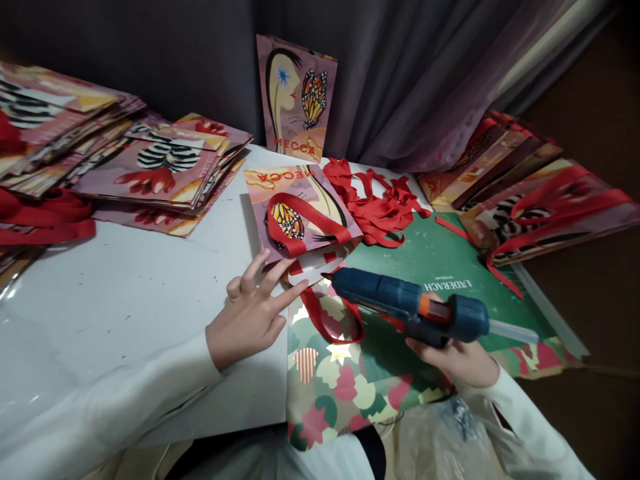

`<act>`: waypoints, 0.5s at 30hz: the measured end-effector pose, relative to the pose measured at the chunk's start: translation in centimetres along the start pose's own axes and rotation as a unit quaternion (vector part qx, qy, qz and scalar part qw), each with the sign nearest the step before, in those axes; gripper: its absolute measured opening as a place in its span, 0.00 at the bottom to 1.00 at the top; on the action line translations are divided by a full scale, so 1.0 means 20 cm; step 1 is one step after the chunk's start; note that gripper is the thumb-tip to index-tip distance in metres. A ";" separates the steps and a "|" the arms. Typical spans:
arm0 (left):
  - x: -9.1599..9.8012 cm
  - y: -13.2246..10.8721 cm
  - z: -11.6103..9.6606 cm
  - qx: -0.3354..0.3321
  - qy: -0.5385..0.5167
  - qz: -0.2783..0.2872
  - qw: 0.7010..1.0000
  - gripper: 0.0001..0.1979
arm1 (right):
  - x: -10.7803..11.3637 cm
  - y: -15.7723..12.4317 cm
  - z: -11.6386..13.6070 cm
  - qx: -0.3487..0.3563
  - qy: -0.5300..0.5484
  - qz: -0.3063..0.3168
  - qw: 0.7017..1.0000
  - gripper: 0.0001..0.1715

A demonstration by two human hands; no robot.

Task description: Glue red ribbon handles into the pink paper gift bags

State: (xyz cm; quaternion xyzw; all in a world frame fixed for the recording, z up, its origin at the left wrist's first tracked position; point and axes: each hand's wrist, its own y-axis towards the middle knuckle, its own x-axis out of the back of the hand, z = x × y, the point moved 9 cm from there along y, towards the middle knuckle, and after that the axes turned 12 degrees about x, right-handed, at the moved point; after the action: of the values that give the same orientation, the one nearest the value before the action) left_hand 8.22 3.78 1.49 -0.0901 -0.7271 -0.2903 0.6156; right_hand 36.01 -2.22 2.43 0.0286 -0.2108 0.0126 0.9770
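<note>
My right hand [457,357] is closed round the handle of a dark blue glue gun [380,290], with a clear glue stick [515,330] poking from its back. The nozzle points left, close above the open top of a paper gift bag [257,200] printed with a butterfly and a face. My left hand [255,307] lies spread, its fingertips touching the bag's near edge. One red ribbon handle [277,223] loops over the printed side. Another red ribbon loop [325,330] hangs from the opening toward me. Whether the nozzle touches the bag I cannot tell.
Stacks of flat printed bags [170,163] fill the left back. A pile of red ribbons [383,207] lies behind the glue gun, and more bags with ribbons [540,207] stand at right. One bag [295,100] leans upright against the curtain [400,87]. A green patterned sheet [380,380] covers the table's right part.
</note>
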 end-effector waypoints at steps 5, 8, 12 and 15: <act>0.01 0.00 0.00 0.011 0.000 0.001 1.000 0.29 | -0.10 0.24 0.11 0.119 -0.070 0.121 0.983 0.21; 0.01 -0.01 0.00 0.001 -0.012 -0.014 1.000 0.29 | -0.18 0.35 0.11 0.131 -0.071 0.166 0.975 0.23; -0.01 -0.03 0.02 0.002 -0.032 -0.003 0.999 0.31 | -0.28 0.43 0.09 0.151 -0.070 0.188 0.968 0.21; -0.03 -0.04 0.04 0.004 -0.047 0.018 0.999 0.32 | -0.34 0.45 0.08 0.176 -0.057 0.184 0.965 0.17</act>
State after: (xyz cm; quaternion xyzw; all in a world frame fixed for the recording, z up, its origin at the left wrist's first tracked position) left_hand 7.37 3.74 0.66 -0.1144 -0.7547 -0.2719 0.5861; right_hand 28.72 6.58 1.53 0.1618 -0.2620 0.2278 0.9237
